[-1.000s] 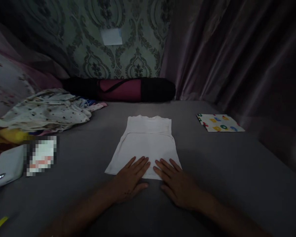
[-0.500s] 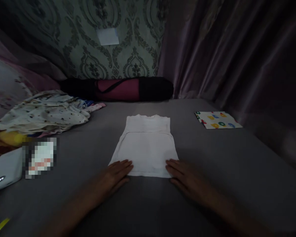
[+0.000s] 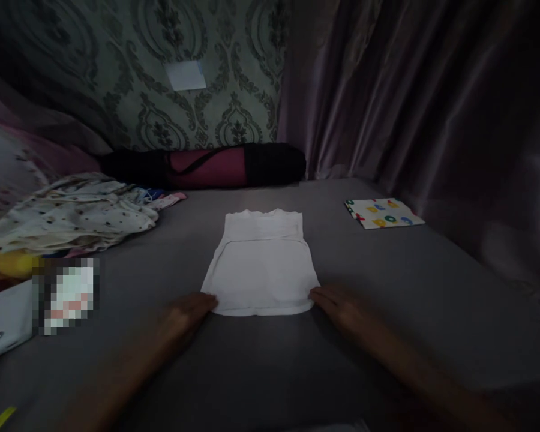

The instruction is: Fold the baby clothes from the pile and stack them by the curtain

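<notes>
A white sleeveless top lies flat on the grey bed sheet, with its neck end pointing away from me. My left hand is at the top's near left corner, its fingers drawn together on the hem. At the near right corner, my right hand has its fingers closed on the hem in the same way. The near hem bows slightly between the two hands. The light is dim and the fingertips are hard to make out.
A heap of spotted clothes lies at the left, with a pale device in front of it. A folded cloth with coloured prints sits at the far right. A dark and maroon roll lies along the wall, and curtains hang on the right.
Both hands slid apart from the middle of the hem to its two near corners and closed there. The view shifted slightly to the right.
</notes>
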The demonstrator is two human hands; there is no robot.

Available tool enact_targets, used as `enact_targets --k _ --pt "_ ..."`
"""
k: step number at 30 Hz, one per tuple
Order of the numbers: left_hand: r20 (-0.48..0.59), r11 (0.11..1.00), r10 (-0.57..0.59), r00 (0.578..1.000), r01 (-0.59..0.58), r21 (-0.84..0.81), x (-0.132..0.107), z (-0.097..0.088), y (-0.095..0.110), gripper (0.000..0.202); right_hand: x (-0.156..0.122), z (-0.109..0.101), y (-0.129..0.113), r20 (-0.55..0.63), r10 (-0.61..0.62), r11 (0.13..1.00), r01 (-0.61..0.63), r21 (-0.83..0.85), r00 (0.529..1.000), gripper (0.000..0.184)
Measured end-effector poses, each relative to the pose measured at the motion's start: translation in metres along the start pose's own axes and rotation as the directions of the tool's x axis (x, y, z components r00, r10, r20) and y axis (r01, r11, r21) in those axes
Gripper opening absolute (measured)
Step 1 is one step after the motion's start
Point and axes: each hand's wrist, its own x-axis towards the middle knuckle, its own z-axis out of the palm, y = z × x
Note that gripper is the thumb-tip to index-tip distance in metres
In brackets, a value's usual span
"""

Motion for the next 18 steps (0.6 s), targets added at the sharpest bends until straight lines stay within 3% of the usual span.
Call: enact_targets --k 4,11,15,18 --pt "-0.086 0.994 -0.055 0.995 0.047 -0.1 0.015 -0.002 0.0 0.032 0.008 0.002 0.001 -0.041 0.033 0.996 -0.03 0.081 0.999 0.062" --pt "-0.156 0.997 -0.03 0.987 0.019 -0.069 0.032 -0.013 0.011 0.033 0.017 -0.006 0.0 -0.064 -0.033 0.993 0.04 0.107 0.997 0.038" --pt "-0.159 0.999 0.024 0.987 -0.031 -0.042 0.027 -0.012 0.006 0.035 0.013 -0.023 0.001 -0.106 0.004 0.997 0.005 0.077 0.994 0.042" --pt "-0.159 0.999 0.034 0.987 -0.036 -0.01 0.023 -0.019 0.006 0.035 0.007 -0.047 -0.008 -0.057 0.027 0.997 -0.022 0.075 0.998 0.046"
